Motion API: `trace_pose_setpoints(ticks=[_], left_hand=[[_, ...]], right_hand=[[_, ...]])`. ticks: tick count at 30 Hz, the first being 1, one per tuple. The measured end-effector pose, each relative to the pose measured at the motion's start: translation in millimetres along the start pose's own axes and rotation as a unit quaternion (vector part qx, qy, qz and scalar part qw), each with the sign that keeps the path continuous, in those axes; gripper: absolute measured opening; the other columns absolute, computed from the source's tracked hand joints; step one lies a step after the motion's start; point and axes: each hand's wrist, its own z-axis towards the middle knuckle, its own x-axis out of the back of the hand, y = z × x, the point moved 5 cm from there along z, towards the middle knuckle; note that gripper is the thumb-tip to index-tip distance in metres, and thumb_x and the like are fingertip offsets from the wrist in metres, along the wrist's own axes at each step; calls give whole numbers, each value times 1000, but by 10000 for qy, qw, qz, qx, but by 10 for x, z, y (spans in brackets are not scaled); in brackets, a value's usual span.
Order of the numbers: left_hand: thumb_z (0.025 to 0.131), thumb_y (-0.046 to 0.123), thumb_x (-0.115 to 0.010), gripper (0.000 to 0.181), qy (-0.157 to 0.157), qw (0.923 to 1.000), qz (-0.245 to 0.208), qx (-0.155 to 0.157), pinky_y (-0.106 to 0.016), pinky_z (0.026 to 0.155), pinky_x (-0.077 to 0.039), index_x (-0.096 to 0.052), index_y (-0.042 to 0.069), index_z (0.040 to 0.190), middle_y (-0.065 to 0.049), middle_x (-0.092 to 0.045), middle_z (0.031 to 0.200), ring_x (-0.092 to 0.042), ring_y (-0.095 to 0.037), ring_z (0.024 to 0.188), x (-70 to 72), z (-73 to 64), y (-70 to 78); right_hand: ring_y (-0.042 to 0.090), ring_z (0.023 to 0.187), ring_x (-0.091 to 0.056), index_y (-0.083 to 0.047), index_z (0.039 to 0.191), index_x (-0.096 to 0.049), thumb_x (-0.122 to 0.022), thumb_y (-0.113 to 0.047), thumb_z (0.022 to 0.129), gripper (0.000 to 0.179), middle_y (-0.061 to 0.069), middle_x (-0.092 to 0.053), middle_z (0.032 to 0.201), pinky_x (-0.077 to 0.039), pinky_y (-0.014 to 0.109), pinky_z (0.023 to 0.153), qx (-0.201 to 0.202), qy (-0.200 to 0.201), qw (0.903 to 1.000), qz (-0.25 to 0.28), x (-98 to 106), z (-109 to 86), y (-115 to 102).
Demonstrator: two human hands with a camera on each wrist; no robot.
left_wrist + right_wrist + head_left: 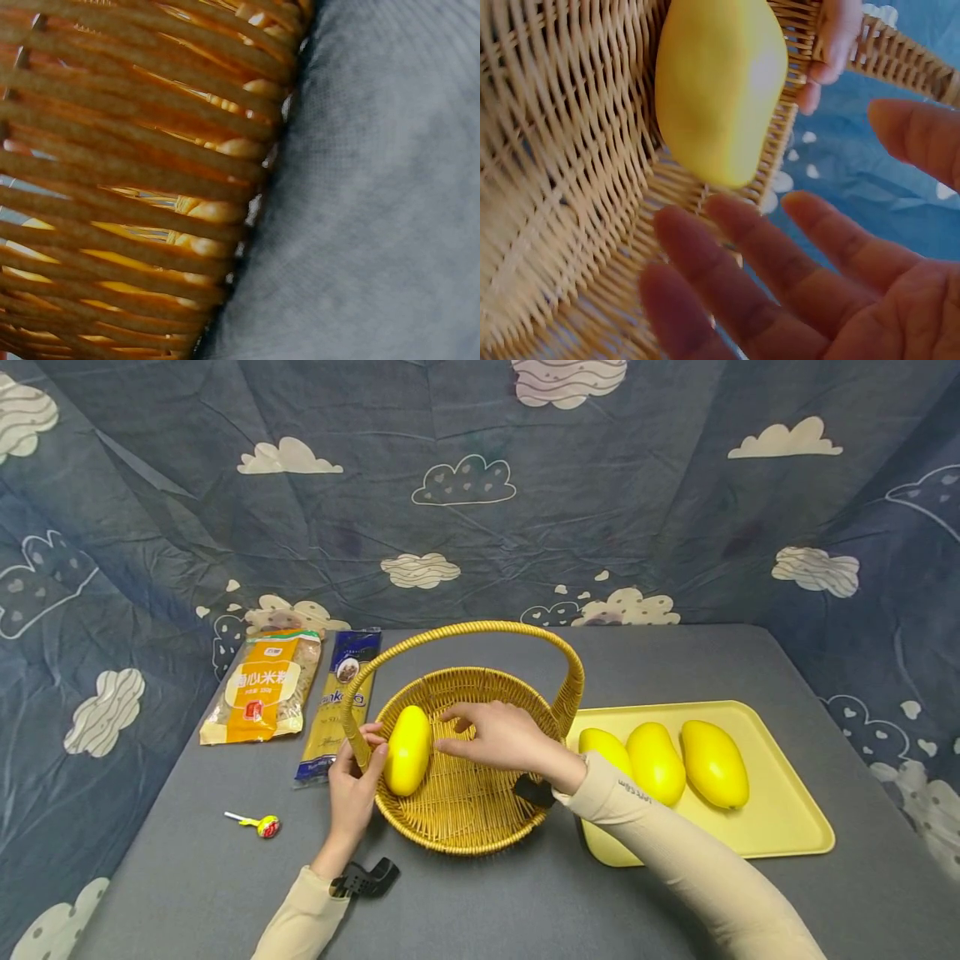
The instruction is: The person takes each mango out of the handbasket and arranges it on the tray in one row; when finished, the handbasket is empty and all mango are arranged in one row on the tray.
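Observation:
A yellow mango (408,751) lies against the left inner wall of a woven basket (480,835) with an arched handle. My left hand (354,789) grips the basket at its left side, thumb and fingers around the foot of the handle. Over the basket's middle, my right hand (498,737) is apart from the mango, its fingers extended toward it. The right wrist view shows the same mango (720,90) just beyond the spread fingers of my right hand (840,292). Only the basket's outer weave (135,150) and the tabletop appear in the left wrist view.
Three more mangoes (715,764) lie on a yellow tray (780,827) right of the basket. At the left are an orange-labelled food bag (264,687), a blue-and-gold pasta packet (330,727) and a lollipop (258,824). A cloud-patterned cloth (465,552) hangs behind the table.

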Motion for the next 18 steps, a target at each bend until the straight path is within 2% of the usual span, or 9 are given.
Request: trace_pose_setpoints(ticks=[5, 10, 15, 18], left_hand=[[89, -12, -56, 11, -17, 10000, 86, -14, -22, 94, -38, -53, -19, 97, -36, -51, 117, -49, -29, 113, -43, 3, 160], [89, -10, -56, 12, -28, 9998, 155, 110, -22, 94, -38, -54, -18, 98, -34, -52, 118, -48, -30, 114, -48, 1, 178], [90, -10, -56, 11, -41, 9998, 128, 139, -22, 93, -39, -54, -17, 98, -33, -51, 119, -47, -33, 115, -47, -2, 171], [90, -10, -56, 11, -37, 9998, 122, 147, -22, 92, -39, -54, -17, 98, -33, -51, 119, -47, -35, 115, -44, -4, 170]], right_hand=[[24, 103, -60, -13, 133, -52, -61, -47, 89, 57, 8, -62, 120, -47, 39, 83, -183, -545, 9971, 493, -180, 187, -4], [26, 107, -58, -11, 142, -41, -61, -41, 91, 62, 14, -57, 126, -47, 39, 84, -340, -845, 9887, 1188, -353, 303, 17], [22, 93, -61, -16, 147, -32, -63, -40, 90, 68, 15, -61, 116, -49, 33, 72, -527, -788, 9821, 1625, -485, 378, 47], [23, 83, -63, -17, 148, -28, -64, -39, 90, 72, 16, -62, 112, -51, 33, 66, -731, -774, 9739, 2005, -551, 408, 60]])
